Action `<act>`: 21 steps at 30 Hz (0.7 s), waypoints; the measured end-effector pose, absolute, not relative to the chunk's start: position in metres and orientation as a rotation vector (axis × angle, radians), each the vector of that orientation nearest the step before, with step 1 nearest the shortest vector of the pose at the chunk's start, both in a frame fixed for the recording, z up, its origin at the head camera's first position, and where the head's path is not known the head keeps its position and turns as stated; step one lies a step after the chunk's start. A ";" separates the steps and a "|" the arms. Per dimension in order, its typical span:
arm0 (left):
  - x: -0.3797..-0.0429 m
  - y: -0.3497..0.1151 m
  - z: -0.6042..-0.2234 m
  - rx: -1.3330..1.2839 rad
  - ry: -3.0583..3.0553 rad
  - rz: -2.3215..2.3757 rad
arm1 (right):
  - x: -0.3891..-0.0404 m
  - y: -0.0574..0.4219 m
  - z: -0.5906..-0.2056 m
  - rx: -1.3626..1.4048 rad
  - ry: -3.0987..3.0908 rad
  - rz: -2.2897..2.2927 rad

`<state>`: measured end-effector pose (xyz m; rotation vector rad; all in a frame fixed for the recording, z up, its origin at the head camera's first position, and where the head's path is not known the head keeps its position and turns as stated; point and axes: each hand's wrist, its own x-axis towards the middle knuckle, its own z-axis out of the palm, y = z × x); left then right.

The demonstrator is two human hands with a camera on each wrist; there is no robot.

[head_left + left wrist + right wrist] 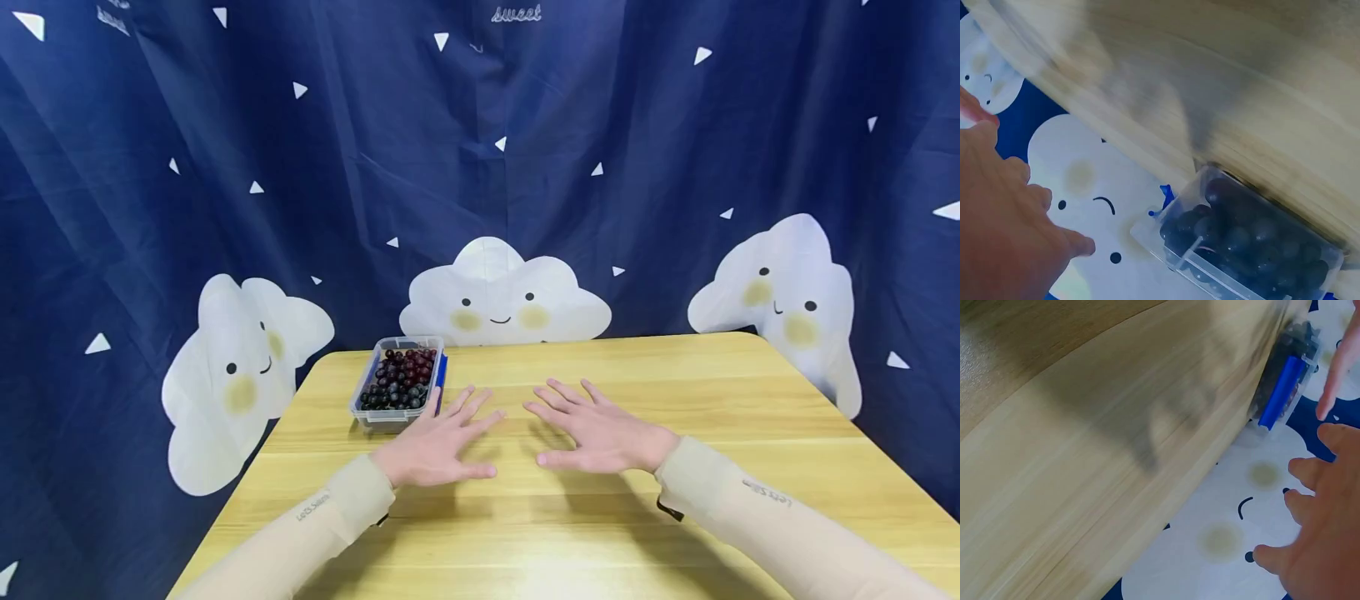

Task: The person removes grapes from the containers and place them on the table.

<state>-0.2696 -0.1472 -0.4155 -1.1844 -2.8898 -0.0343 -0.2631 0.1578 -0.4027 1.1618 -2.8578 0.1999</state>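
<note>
Dark grapes fill a clear plastic container at the back left of the table, with blue showing along its right side. My left hand hovers over the table with fingers spread, just in front and to the right of the container; it holds nothing. Across from it, my right hand also hovers with its fingers spread and holds nothing. The left wrist view shows the grapes inside the container and part of the left hand. From the right wrist, the container's blue clip is visible beyond the right hand.
The light wooden table has rounded back corners. Right behind it hangs a dark blue curtain printed with smiling white clouds and small white triangles. Both forearms wear light sleeves, and shadows fall on the tabletop.
</note>
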 end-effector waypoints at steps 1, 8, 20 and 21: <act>-0.270 -0.148 -0.415 -1.165 -2.885 -0.038 | -0.264 0.157 -0.403 1.157 -2.838 0.197; -0.278 -0.162 -0.410 -1.042 -2.906 -0.176 | -0.270 0.156 -0.404 1.125 -2.651 0.211; -0.299 -0.199 -0.401 -0.817 -2.719 -0.260 | -0.274 0.150 -0.410 1.081 -2.527 0.164; -0.303 -0.203 -0.400 -0.795 -2.703 -0.265 | -0.274 0.149 -0.410 1.082 -2.527 0.172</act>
